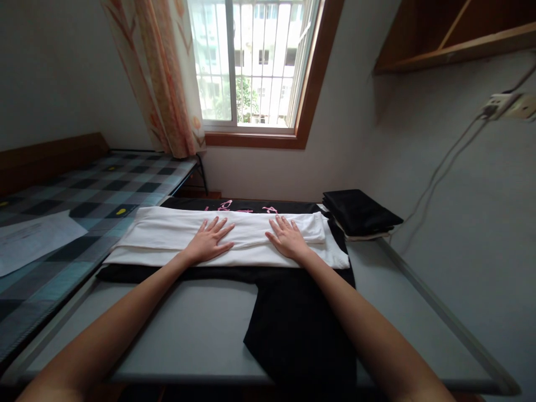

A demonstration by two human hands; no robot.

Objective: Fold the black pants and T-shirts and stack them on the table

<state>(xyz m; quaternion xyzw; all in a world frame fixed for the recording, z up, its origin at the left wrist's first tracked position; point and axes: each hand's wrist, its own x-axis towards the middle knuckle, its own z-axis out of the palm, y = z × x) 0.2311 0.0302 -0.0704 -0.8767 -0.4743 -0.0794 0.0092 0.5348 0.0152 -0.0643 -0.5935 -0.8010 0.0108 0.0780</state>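
A white garment (167,229), folded into a long flat strip, lies across a black T-shirt (301,324) on the table. My left hand (209,241) rests flat on the white cloth left of its middle, fingers spread. Farther right, my right hand (287,239) also presses flat on it with fingers apart. Pink lettering on the black shirt shows along the white strip's far edge. One black sleeve reaches toward the table's near edge. How the white layers lie underneath is hidden.
A stack of folded dark clothes (360,212) sits at the table's (196,329) far right. On the left is a checked bed (138,173) with a paper sheet (37,237). Cables (435,167) hang from a wall socket (498,106). A curtained window (251,67) is ahead.
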